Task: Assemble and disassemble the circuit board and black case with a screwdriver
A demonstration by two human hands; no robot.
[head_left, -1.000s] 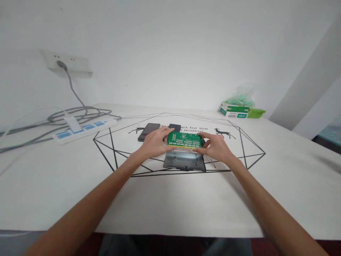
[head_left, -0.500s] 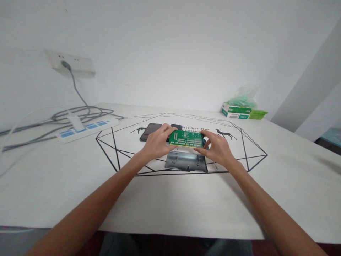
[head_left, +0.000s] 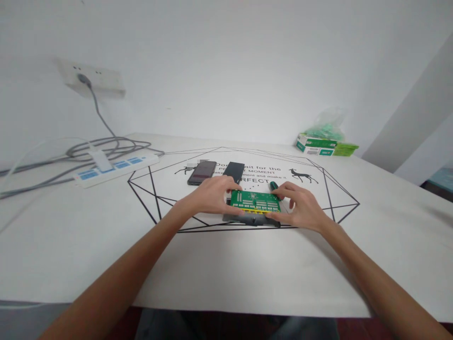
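A green circuit board (head_left: pixel 255 200) with a yellow strip along its near edge is held level by its two ends. My left hand (head_left: pixel 216 194) grips the left end between thumb and fingers. The right end is pinched by my right hand (head_left: pixel 300 206). Directly under the board lies a dark grey casing (head_left: pixel 253 220), mostly covered by it; I cannot tell whether the board rests in it. Just beyond my right fingertips shows a dark green handle (head_left: pixel 273 187), its other end hidden.
Behind my left hand lie a smartphone (head_left: pixel 202 173) and a black flat panel (head_left: pixel 234 172). A power strip (head_left: pixel 116 170) with grey cables (head_left: pixel 109 147) occupies the left. Green-and-white boxes (head_left: pixel 316 143) with a plastic bag (head_left: pixel 327 123) stand at the back right of the white table (head_left: pixel 247 274).
Both hands have lowered the circuit board toward me, from behind the casing to over it. The black panel and the green handle now show more fully.
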